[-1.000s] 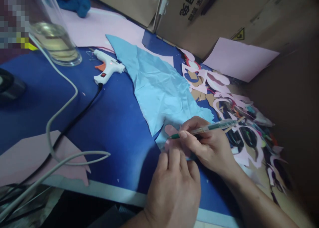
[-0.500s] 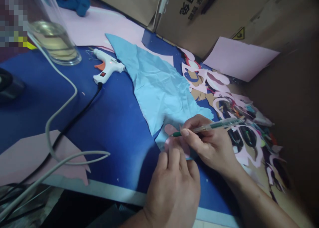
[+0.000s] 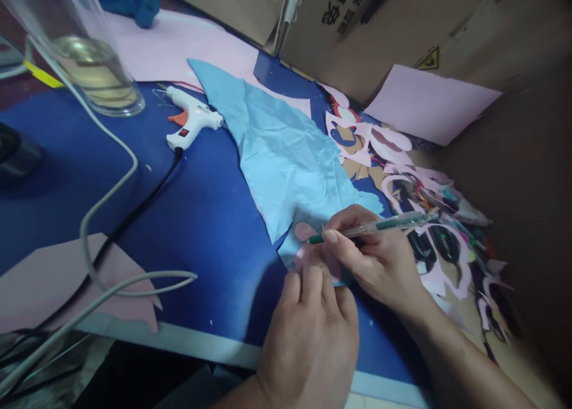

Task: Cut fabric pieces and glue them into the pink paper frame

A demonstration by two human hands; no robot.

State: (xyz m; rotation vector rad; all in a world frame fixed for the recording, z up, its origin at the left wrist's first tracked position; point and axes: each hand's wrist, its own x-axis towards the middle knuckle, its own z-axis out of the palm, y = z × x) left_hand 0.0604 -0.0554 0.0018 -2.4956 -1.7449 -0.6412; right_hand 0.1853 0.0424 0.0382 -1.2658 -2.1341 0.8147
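My right hand (image 3: pixel 379 260) pinches a clear-barrelled pen (image 3: pixel 379 225) with a green tip end. The tip meets a rounded pink paper cutout (image 3: pixel 305 231) that lies on a light blue piece (image 3: pixel 288 248). From the near side, the bent fingers of my left hand (image 3: pixel 313 331) press the cutout down, hiding its lower part. Just beyond both hands spreads a creased light blue cloth (image 3: pixel 286 152). Any line under the pen tip is too small to make out.
A white glue gun (image 3: pixel 192 120) with an orange trigger lies left of the cloth, near a glass (image 3: pixel 100 87) of pale liquid. Cables (image 3: pixel 134 158) cross the left side. Pink paper scraps (image 3: pixel 357 138) clutter the right. Cardboard (image 3: pixel 402 33) stands behind the blue table (image 3: pixel 214 218).
Both hands stay almost in place. The pen's tip end has barely shifted over the pink cutout; nothing has been taken up or let go.
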